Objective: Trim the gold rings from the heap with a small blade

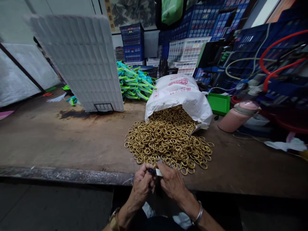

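My left hand [142,185] and my right hand [172,182] meet at the near edge of the brown worktable [72,141]. Together they pinch a small flat piece [156,172], dark at one end and pale at the other; what it is I cannot tell. Just beyond my fingers lies a heap of brass-coloured rings [168,138], spilling from the mouth of a white woven sack [179,93] with red print that lies on its side.
A tall white ribbed panel [79,57] stands at the back left. A pile of green and blue items [133,81] lies behind it. A green tray [218,103], a pink flask [237,116], red hoses [276,67] and stacked blue crates [204,19] fill the right and back.
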`<action>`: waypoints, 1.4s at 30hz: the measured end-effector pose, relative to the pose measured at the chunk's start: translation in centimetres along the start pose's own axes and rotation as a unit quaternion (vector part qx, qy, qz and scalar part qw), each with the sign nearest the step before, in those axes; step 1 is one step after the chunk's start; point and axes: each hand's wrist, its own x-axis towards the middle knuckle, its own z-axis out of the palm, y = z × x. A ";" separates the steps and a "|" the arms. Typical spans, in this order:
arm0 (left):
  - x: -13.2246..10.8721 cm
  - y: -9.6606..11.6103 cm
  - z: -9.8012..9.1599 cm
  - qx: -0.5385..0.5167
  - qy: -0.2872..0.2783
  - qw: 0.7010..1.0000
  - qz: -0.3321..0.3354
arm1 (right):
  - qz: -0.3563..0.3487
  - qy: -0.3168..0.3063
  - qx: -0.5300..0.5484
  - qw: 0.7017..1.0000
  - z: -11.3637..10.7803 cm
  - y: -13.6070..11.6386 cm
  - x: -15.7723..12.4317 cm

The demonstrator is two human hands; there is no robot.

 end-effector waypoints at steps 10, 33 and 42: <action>-0.1 0.2 0.3 0.008 0.035 0.999 -0.025 | 0.004 0.014 -0.023 1.000 0.0 0.0 0.0; -1.3 -0.2 0.3 -0.143 -0.038 0.985 -0.093 | 0.079 0.056 -0.114 0.989 -0.5 2.7 2.3; -0.8 -0.6 -0.8 -0.213 0.008 0.963 -0.165 | 0.112 0.016 -0.173 0.978 -0.7 2.8 5.4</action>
